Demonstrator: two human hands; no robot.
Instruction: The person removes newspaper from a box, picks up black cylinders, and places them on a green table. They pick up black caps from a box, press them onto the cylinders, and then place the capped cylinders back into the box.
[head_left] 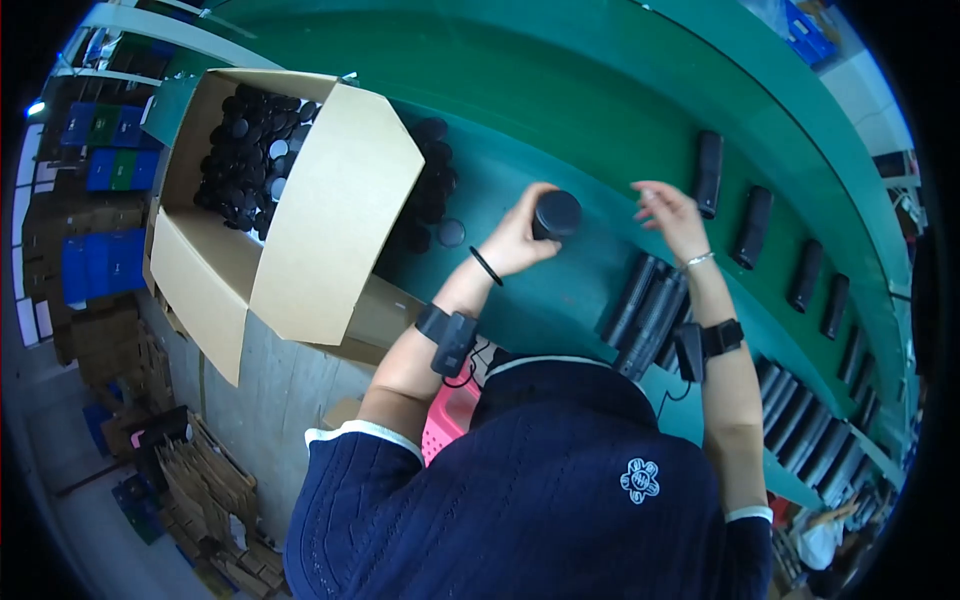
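My left hand [520, 240] is wrapped around a black cylinder [557, 214] whose round, flat end faces up, over the green worktop [520, 310]. To its right, my right hand [675, 222] is raised with loosely bent fingers apart, and I see nothing in them. Just beyond that hand a black tube [708, 175] lies on the green conveyor belt [630, 130]. Several ribbed black tubes [650, 310] lie side by side between my right forearm and my body. A loose black disc [451, 232] rests on the worktop left of my left hand, beside a heap of dark discs [432, 180].
An open cardboard box [335, 210] full of black discs [250, 150] stands at the left. More black tubes [753, 227] are spaced along the belt, and a row of tubes [810, 430] lies at the lower right. A pink basket [447, 425] is near my body.
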